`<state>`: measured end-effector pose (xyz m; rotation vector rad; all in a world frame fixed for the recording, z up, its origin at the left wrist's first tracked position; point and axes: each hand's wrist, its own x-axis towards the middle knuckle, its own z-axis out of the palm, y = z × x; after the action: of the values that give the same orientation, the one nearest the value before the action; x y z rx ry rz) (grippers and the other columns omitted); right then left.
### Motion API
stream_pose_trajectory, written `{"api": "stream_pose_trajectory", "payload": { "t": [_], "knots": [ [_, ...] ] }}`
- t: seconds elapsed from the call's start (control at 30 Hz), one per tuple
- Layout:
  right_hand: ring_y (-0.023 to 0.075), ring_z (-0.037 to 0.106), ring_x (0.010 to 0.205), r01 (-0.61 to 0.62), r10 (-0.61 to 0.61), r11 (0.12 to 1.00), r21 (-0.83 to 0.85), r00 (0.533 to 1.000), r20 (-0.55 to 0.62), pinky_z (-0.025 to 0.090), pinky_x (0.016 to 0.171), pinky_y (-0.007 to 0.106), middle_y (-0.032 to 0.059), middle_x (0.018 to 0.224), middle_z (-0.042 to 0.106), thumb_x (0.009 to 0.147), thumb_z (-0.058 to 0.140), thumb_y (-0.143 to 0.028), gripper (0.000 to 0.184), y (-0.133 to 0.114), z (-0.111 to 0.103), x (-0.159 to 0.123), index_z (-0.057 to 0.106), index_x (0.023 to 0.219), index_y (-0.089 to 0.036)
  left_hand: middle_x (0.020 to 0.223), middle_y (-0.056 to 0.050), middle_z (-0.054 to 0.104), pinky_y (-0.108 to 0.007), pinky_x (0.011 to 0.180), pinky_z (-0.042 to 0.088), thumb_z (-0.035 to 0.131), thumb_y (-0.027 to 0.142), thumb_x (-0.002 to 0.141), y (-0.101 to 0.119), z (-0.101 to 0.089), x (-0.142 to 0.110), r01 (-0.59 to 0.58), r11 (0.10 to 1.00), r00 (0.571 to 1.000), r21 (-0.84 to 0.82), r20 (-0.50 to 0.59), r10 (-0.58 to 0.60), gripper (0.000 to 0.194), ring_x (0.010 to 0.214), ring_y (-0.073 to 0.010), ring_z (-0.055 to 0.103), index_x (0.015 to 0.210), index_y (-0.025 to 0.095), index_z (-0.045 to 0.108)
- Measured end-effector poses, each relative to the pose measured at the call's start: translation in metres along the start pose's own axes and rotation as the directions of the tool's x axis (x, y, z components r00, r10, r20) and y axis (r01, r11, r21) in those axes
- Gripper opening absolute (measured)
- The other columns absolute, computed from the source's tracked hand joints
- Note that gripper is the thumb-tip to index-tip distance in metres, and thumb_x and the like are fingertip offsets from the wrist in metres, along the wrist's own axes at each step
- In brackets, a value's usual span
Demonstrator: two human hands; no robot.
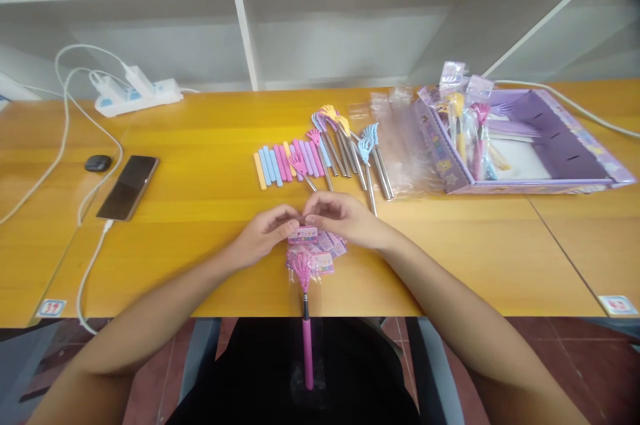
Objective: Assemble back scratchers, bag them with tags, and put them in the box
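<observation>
My left hand (267,235) and my right hand (347,218) meet over the table near its front edge, fingers pinched together at the top of a pink printed header card (303,234). Below the card lies a pink back scratcher (307,352) in a clear bag, its handle end reaching past the table edge over my lap. More printed cards (333,245) lie under and beside my fingers. Just beyond my hands are loose back scratcher heads on metal rods (367,148) in several colours, and a row of coloured handle tubes (277,164).
Clear plastic bags (400,145) lie beside a purple display box (460,188) holding bagged scratchers at right. At left are a phone (129,186) on a charging cable, a black mouse-like object (98,163) and a power strip (140,98). White shelves (243,18) stand behind.
</observation>
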<state>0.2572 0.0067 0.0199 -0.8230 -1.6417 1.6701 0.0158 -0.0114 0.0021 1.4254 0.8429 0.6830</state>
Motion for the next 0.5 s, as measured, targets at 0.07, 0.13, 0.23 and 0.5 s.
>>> {"api": "stream_pose_trajectory", "payload": {
  "t": [0.07, 0.13, 0.23, 0.5],
  "knots": [
    [0.0115, 0.060, 0.073, 0.014, -0.014, 1.000, -0.013, 1.000, -0.003, 0.050, 0.067, 0.027, -0.0014, 0.083, 0.066, 0.097, 0.079, -0.042, 0.025, -0.0001, 0.0000, 0.0001, 0.068, 0.096, -0.019, 0.105, -0.005, 0.071, -0.031, 0.088, 0.051, 0.064, 0.056, 0.105, 0.0017, 0.0001, -0.0011, 0.013, 0.999, 0.999, 0.037, 0.031, -0.014, 0.039, 0.097, -0.0201, 0.065, 0.110, 0.018, 0.070],
    [0.0114, 0.058, 0.072, 0.024, -0.025, 0.999, -0.028, 1.000, -0.004, 0.049, 0.066, 0.027, -0.0017, 0.082, 0.064, 0.098, 0.078, -0.042, 0.025, -0.0010, -0.0003, -0.0001, 0.068, 0.095, -0.019, 0.103, -0.004, 0.071, -0.030, 0.086, 0.050, 0.062, 0.056, 0.106, 0.0021, 0.0000, -0.0020, 0.023, 0.998, 0.998, 0.065, 0.049, -0.026, 0.039, 0.095, -0.0196, 0.064, 0.110, 0.018, 0.070],
    [0.0110, 0.056, 0.071, 0.044, -0.044, 0.998, -0.036, 0.999, -0.002, 0.048, 0.066, 0.027, -0.0024, 0.081, 0.063, 0.099, 0.077, -0.041, 0.024, -0.0026, -0.0008, -0.0008, 0.068, 0.096, -0.019, 0.104, -0.004, 0.071, -0.030, 0.087, 0.050, 0.060, 0.054, 0.108, 0.0015, -0.0006, -0.0022, 0.024, 0.994, 0.998, 0.103, 0.059, -0.030, 0.037, 0.097, -0.0199, 0.065, 0.112, 0.019, 0.071],
    [0.0113, 0.057, 0.073, 0.119, -0.121, 0.992, -0.046, 0.991, -0.051, 0.048, 0.068, 0.028, -0.0009, 0.085, 0.064, 0.098, 0.079, -0.041, 0.024, 0.0036, 0.0010, 0.0011, 0.070, 0.095, -0.019, 0.111, -0.005, 0.074, -0.031, 0.089, 0.051, 0.062, 0.050, 0.107, -0.0025, -0.0018, -0.0028, 0.045, 0.995, 0.995, 0.092, 0.088, -0.053, 0.035, 0.101, -0.0209, 0.068, 0.119, 0.020, 0.074]
  ]
}}
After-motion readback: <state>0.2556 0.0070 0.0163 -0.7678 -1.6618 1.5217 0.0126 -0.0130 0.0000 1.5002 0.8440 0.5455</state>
